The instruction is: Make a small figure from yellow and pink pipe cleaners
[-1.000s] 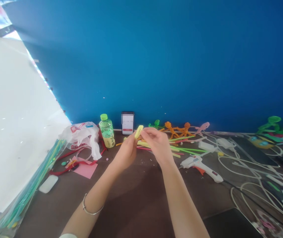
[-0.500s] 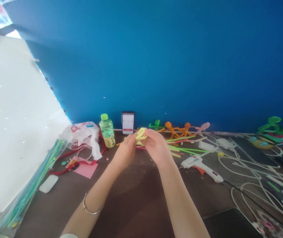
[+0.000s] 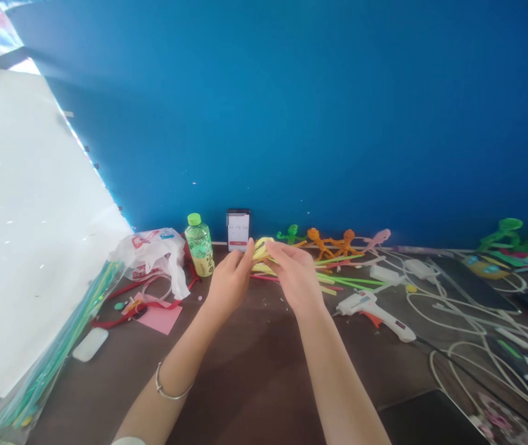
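A yellow pipe cleaner piece (image 3: 262,248), bent into loops, is held up between my two hands above the far part of the desk. My left hand (image 3: 232,278) pinches its left side, with thumb and forefinger near the top. On its right side, my right hand (image 3: 294,275) closes its fingertips around it. Parts of the piece are hidden behind my fingers. Just behind and to the right lie loose green, yellow and red pipe cleaners (image 3: 347,281). Small orange pipe cleaner figures (image 3: 320,243) stand behind them against the wall.
A white glue gun (image 3: 375,314) lies to the right, beside tangled white cables (image 3: 458,309). Left are a green-capped bottle (image 3: 200,247), a white plastic bag (image 3: 152,253), pink paper (image 3: 162,317) and bagged pipe cleaners (image 3: 60,352). A phone (image 3: 238,230) leans against the blue wall.
My left hand has turned and its forefinger now points more upward. My right fingers have shifted slightly on the yellow piece, whose looped top shows more.
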Action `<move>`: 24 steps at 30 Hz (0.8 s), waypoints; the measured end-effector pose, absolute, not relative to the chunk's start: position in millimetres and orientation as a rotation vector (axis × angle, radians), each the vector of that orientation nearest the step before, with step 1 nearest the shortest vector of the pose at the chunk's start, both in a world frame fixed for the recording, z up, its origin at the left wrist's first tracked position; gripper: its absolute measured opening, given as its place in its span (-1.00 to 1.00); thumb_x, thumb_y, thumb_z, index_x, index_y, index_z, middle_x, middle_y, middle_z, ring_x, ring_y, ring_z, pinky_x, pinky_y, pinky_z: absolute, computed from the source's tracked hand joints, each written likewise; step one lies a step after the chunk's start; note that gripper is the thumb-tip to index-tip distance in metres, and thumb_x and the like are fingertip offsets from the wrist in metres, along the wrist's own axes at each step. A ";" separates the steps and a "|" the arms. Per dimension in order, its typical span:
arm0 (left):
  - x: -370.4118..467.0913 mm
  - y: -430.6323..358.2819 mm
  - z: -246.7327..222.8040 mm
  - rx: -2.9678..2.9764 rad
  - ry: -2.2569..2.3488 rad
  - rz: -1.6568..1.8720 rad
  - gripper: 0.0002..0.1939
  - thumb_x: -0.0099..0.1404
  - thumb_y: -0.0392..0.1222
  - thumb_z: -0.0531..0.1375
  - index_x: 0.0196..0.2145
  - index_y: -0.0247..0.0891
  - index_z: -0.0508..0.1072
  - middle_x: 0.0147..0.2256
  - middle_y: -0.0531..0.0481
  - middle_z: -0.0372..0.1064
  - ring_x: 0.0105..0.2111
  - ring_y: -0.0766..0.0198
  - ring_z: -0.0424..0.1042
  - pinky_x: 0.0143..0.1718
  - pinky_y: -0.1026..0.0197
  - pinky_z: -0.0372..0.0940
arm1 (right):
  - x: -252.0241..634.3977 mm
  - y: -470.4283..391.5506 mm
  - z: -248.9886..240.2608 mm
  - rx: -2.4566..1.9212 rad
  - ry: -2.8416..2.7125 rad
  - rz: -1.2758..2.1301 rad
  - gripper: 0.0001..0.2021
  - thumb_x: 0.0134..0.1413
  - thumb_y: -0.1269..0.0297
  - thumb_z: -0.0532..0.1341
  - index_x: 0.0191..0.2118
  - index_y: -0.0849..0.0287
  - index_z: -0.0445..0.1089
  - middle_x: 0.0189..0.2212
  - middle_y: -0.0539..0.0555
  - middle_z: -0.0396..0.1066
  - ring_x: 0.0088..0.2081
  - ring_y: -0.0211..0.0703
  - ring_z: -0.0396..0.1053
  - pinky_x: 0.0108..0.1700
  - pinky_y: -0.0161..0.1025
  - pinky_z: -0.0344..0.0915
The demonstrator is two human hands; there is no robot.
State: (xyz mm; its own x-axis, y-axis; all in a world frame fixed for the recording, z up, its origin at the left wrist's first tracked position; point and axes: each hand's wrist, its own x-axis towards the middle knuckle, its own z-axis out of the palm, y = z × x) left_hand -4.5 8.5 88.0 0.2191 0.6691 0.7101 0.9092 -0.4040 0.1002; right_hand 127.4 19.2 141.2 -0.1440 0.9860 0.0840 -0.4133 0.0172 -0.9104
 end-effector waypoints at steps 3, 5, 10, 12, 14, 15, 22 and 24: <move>-4.2 10.4 85.2 -2.081 -1.429 -1.007 -0.53 0.30 -0.28 -0.11 0.17 -0.26 -0.01 -0.45 -0.01 0.16 -0.46 0.33 0.20 -0.45 0.32 0.13 | 124.6 19.0 140.3 -0.746 -0.983 1.478 -0.80 -0.26 0.18 0.33 -0.50 0.21 0.48 -0.43 0.07 0.42 -0.32 -0.16 0.34 -0.25 -0.23 0.27; -4.4 11.3 83.6 -2.056 -1.413 -1.028 -0.52 0.30 -0.30 -0.11 0.17 -0.23 -0.01 -0.45 0.00 0.16 -0.46 0.33 0.19 -0.45 0.32 0.12 | 123.2 19.0 139.5 -0.748 -0.979 1.487 -0.80 -0.28 0.18 0.33 -0.51 0.21 0.48 -0.43 0.07 0.42 -0.33 -0.18 0.33 -0.28 -0.26 0.26; -5.5 10.9 84.3 -2.135 -1.450 -1.129 -0.55 0.31 -0.28 -0.13 0.16 -0.23 0.05 -0.42 -0.04 0.18 -0.43 0.31 0.20 -0.42 0.30 0.14 | 123.9 19.1 137.3 -0.848 -1.054 1.432 -0.78 -0.24 0.13 0.30 -0.52 0.20 0.47 -0.43 0.04 0.41 -0.35 -0.23 0.30 -0.35 -0.32 0.20; -5.6 9.6 88.5 -2.264 -1.502 -1.257 -0.56 0.32 -0.25 -0.14 0.14 -0.26 0.09 -0.41 -0.04 0.18 -0.44 0.32 0.19 -0.43 0.30 0.14 | 125.7 19.2 137.7 -0.851 -1.140 1.429 -0.75 -0.20 0.09 0.28 -0.48 0.20 0.48 -0.41 0.06 0.42 -0.34 -0.21 0.31 -0.33 -0.30 0.20; -4.9 7.7 94.8 -2.441 -1.543 -1.417 -0.58 0.32 -0.20 -0.15 0.12 -0.28 0.14 -0.42 -0.02 0.17 -0.45 0.34 0.19 -0.43 0.31 0.13 | 127.6 19.2 139.0 -0.838 -1.196 1.405 -0.70 -0.17 0.04 0.25 -0.46 0.22 0.47 -0.43 0.08 0.42 -0.34 -0.18 0.32 -0.31 -0.27 0.21; -4.3 6.7 98.2 -2.526 -1.559 -1.487 -0.59 0.33 -0.17 -0.15 0.09 -0.28 0.18 -0.43 -0.01 0.16 -0.45 0.34 0.19 -0.42 0.32 0.13 | 128.5 19.2 139.8 -0.838 -1.195 1.379 -0.69 -0.17 0.03 0.24 -0.47 0.22 0.46 -0.45 0.08 0.42 -0.36 -0.18 0.32 -0.30 -0.26 0.22; -0.9 3.6 108.9 -2.698 -1.641 -1.811 -0.65 0.30 -0.04 -0.10 -0.43 -0.32 0.33 -0.53 0.06 0.11 -0.49 0.36 0.11 -0.43 0.30 0.04 | 134.1 21.1 141.6 -0.759 -1.129 1.448 -0.75 -0.15 0.09 0.27 -0.49 0.21 0.40 -0.54 0.01 0.30 -0.47 -0.29 0.24 -0.39 -0.31 0.21; -2.3 4.1 108.3 -2.719 -1.659 -1.843 -0.64 0.29 -0.02 -0.09 -0.52 -0.31 0.24 -0.56 0.08 0.07 -0.51 0.38 0.07 -0.46 0.30 0.02 | 136.1 21.6 141.9 -0.714 -1.151 1.521 -0.76 -0.13 0.10 0.26 -0.50 0.21 0.40 -0.56 -0.02 0.26 -0.52 -0.35 0.16 -0.46 -0.34 0.15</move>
